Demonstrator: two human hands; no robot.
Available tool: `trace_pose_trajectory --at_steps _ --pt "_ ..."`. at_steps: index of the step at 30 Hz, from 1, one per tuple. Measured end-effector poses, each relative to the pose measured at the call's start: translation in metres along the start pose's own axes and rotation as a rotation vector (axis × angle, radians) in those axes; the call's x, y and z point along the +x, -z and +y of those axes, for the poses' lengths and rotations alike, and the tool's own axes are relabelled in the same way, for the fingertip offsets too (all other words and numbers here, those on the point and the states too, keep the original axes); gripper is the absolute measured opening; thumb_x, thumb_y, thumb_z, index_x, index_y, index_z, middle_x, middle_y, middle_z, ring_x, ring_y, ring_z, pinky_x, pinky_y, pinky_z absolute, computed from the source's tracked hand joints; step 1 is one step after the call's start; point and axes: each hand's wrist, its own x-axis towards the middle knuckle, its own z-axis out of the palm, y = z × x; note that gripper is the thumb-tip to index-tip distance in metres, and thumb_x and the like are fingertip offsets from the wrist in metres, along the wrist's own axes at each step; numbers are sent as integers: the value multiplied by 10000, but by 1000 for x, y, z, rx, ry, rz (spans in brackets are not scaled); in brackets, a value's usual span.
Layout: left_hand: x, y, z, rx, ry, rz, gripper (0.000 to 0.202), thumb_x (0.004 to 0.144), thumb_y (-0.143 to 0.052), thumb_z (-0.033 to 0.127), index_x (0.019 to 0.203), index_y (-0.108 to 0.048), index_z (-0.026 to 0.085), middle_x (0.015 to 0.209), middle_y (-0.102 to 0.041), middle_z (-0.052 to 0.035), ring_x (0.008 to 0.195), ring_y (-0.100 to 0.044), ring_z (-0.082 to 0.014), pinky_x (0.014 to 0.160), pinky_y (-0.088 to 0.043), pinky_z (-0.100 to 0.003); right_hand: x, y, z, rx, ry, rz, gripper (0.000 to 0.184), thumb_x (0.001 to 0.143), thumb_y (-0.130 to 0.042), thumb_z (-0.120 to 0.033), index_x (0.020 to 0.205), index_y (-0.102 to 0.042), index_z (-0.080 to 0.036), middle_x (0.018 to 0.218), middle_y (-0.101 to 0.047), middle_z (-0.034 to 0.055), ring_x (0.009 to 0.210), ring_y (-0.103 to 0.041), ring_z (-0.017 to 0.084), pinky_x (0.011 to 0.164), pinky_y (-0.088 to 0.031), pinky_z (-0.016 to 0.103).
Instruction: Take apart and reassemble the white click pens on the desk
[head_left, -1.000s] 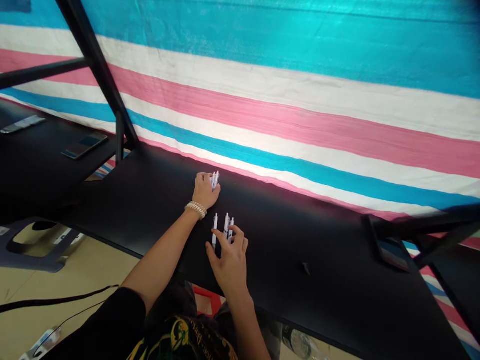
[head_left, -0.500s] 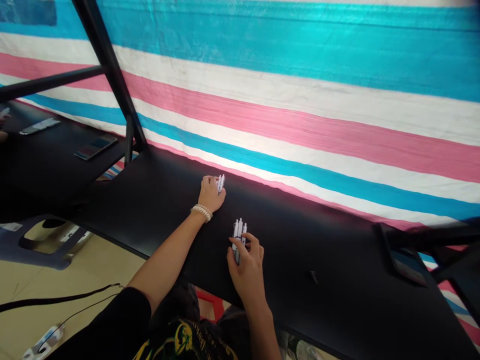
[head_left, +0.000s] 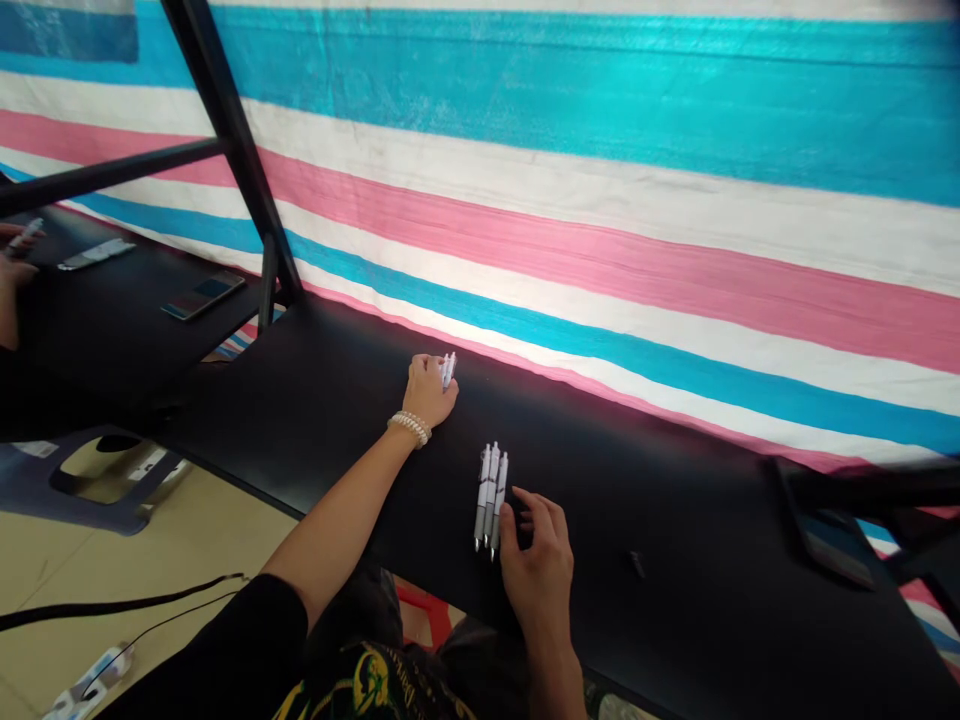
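Observation:
On the black table (head_left: 675, 600) three white and grey pens (head_left: 489, 495) lie side by side, tips toward me. My right hand (head_left: 538, 565) rests just right of them, fingers loosely spread on the tabletop and holding nothing. Farther back, my left hand (head_left: 429, 390), with a bead bracelet on the wrist, is closed around a few more white pens (head_left: 448, 369) whose ends stick out above the fingers.
A striped blue, white and pink tarp (head_left: 600, 220) hangs behind the table. A black metal frame (head_left: 232, 150) rises at the left. A phone (head_left: 202, 296) lies on the neighbouring table, where another person's hand (head_left: 15, 255) shows. A dark stand (head_left: 825, 530) sits at the right.
My right hand gathered the three pens together, then let go and slid to the right of them. My left hand stayed closed on its pens.

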Motion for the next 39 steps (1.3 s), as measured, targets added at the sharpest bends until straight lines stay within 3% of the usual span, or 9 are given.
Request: trace_pose_trajectory --at_steps 6,15,19,23,34,39 --pt "-1 1 2 -17 -6 11 394 793 -647 173 1169 -530 151 1188 -456 -156 1159 -513 -310 1070 -436 -471 3 7 2 -27 5 -90 293 957 -505 -364 1112 -677 -185 953 -623 78 788 -592 207 762 -509 357" --pt "-1 7 9 -48 -85 60 340 809 -609 139 1139 -527 147 1168 -486 -164 1141 -520 -305 1047 -449 -481 9 13 -8 -60 28 -242 313 985 -417 -284 1113 -690 -197 943 -618 67 762 -615 191 753 -467 331" --pt "-1 11 14 -95 -156 101 308 825 -592 128 1128 -540 157 1146 -507 -149 1091 -553 -275 1017 -474 -445 9 12 -7 -71 39 -261 285 989 -449 -343 1037 -690 -198 955 -618 74 832 -629 210 774 -464 327" --pt "-4 14 22 -136 -219 98 273 846 -572 120 1112 -550 177 1125 -540 -123 973 -594 -225 932 -512 -398 10 14 -5 -108 48 -268 261 970 -507 -395 996 -680 -202 904 -608 61 769 -612 200 736 -452 320" --pt "-19 16 45 -269 -344 -132 72 866 -563 143 904 -598 192 852 -615 -33 776 -612 -160 759 -521 -315 15 20 -3 -191 76 -328 158 912 -515 -281 887 -653 -208 703 -552 2 623 -555 165 607 -366 287" --pt "-26 8 53 -571 -163 -267 68 860 -634 206 922 -655 187 836 -687 -37 740 -657 -147 702 -549 -295 21 20 3 -91 79 -239 133 878 -554 -280 888 -659 -199 676 -560 -7 596 -549 159 612 -402 285"
